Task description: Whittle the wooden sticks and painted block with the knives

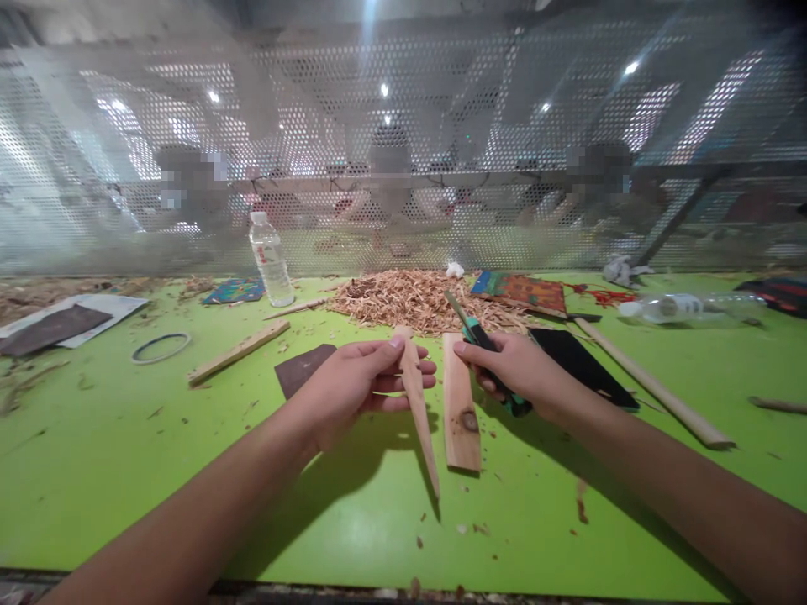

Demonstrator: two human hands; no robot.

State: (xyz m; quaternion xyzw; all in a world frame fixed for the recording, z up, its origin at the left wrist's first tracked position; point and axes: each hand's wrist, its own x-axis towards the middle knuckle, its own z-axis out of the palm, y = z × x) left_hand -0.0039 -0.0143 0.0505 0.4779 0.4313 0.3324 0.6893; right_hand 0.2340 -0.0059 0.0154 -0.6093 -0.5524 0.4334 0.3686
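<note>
Between the thumb and fingers of my left hand [371, 370] is a pale, tapered wooden piece [416, 395], its sharp point aimed down toward me. My right hand [510, 365] grips a green and black utility knife [485, 340], with the blade end directed up and to the left. Flat on the green table [353, 529] between the hands lies a wooden board [462, 420] with a dark knot. A brown sandpaper sheet [301, 370] lies just beyond my left wrist. Part of a black sheet [583, 365] shows past my right hand.
A heap of wood shavings [391, 298] spreads before a perforated metal screen [441, 109]. At left are an upright water bottle [271, 260], a wooden strip [239, 353] and a ring [160, 347]. A round stick [656, 384] and a lying bottle [687, 307] are at right. People sit beyond the screen.
</note>
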